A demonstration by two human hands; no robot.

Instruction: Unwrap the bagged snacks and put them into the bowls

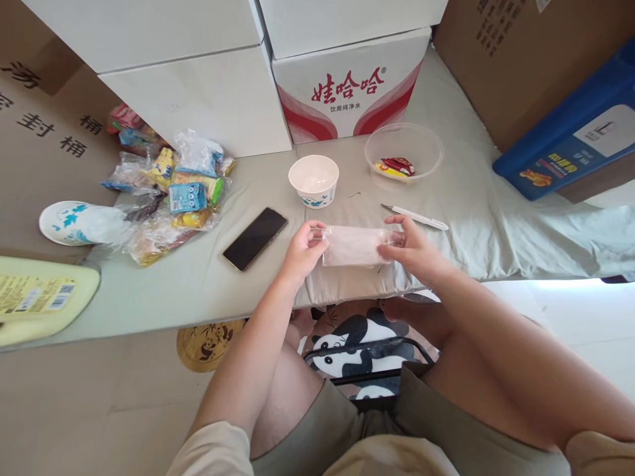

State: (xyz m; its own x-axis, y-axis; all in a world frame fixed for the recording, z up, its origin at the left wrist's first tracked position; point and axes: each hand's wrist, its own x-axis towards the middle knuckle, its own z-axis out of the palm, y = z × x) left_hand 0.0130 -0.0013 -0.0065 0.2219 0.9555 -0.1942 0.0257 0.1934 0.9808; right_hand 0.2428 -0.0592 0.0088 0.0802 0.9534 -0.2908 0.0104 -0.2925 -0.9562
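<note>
Between my two hands, near the front edge of the cloth-covered surface, is a flat whitish plastic packet (353, 247). My left hand (304, 251) pinches its left end between thumb and fingers. At the other end, my right hand (409, 246) grips it with the thumb on top. What lies inside the packet I cannot make out. Just behind it stands a white paper bowl (314, 182) with a blue pattern. A white-handled craft knife (419, 218) lies beyond my right hand. To the left rests a black phone (255, 238).
A clear plastic bowl (404, 153) holds red and yellow packets. Wrapped snacks (187, 197) are piled at the left beside stacked paper bowls (67, 223) on their side. A printed white carton (352, 92) stands at the back, a blue container (570, 125) at the right.
</note>
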